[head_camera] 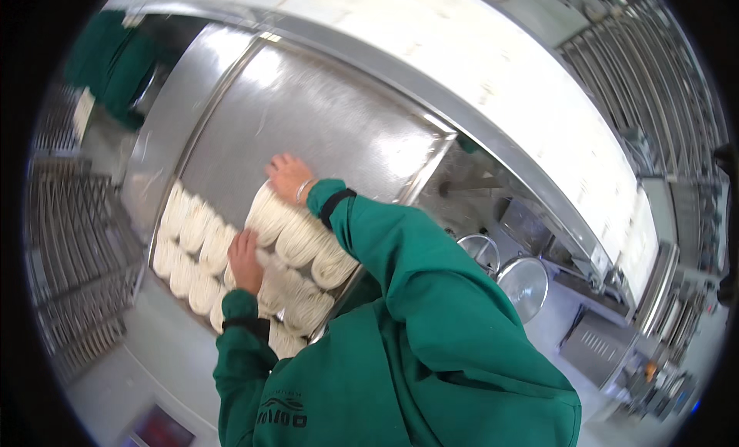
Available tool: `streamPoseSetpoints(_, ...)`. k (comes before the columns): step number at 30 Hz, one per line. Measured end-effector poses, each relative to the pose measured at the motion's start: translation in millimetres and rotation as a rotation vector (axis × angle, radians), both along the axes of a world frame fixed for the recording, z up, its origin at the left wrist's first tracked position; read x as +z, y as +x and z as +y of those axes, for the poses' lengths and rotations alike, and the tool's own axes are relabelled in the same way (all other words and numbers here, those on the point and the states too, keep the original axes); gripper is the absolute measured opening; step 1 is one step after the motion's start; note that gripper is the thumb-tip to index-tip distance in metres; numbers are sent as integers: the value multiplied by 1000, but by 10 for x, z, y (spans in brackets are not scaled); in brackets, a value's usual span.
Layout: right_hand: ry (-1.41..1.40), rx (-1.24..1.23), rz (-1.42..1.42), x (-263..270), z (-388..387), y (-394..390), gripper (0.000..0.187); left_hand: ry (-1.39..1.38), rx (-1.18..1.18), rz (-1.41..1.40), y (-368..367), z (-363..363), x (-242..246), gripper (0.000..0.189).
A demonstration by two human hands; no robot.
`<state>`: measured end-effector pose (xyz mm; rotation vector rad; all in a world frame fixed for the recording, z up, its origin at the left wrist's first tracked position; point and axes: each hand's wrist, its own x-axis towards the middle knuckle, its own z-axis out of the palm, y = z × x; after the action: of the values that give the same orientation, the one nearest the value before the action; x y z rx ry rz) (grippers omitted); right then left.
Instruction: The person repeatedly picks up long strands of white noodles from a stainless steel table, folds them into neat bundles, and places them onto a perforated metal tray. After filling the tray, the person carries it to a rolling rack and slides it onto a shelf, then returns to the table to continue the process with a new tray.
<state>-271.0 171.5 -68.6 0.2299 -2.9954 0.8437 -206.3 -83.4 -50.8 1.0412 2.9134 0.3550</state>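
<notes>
Several pale folded bundles of noodle-like strands lie in rows on the near part of a shiny metal tray. My right hand is palm down at the far end of one bundle, touching it, and wears a thin bracelet. Close to that bundle's near end, my left hand reaches down among the rows. Its fingertips point away from me, and their grip is hidden. Blur hides some strands beside the left hand. Another group of bundles lies along the tray's left side.
Beyond the tray runs a wide white conveyor-like surface with a metal edge. Slatted metal racks stand at the left. A person in green clothing is at the upper left. Round metal-rimmed objects and a grey vented box are at the right.
</notes>
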Motion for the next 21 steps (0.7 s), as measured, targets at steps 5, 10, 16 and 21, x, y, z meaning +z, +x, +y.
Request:
streamPoseSetpoints(5,-535,-650,110,86,1624,600,25,126,215,20,73,160,105,53)
streamPoseSetpoints(10,-57,-1054,326,301,4484,2303,27,323,336,-83,-56,616,228,52)
streamPoseSetpoints(16,681,-840,-658,613,6148,3734,126,322,231,-80,-230,1395,296,52)
streamPoseSetpoints(21,613,-774,-862,683,6369,3505,118,280,208,-86,-283,1785,372,51)
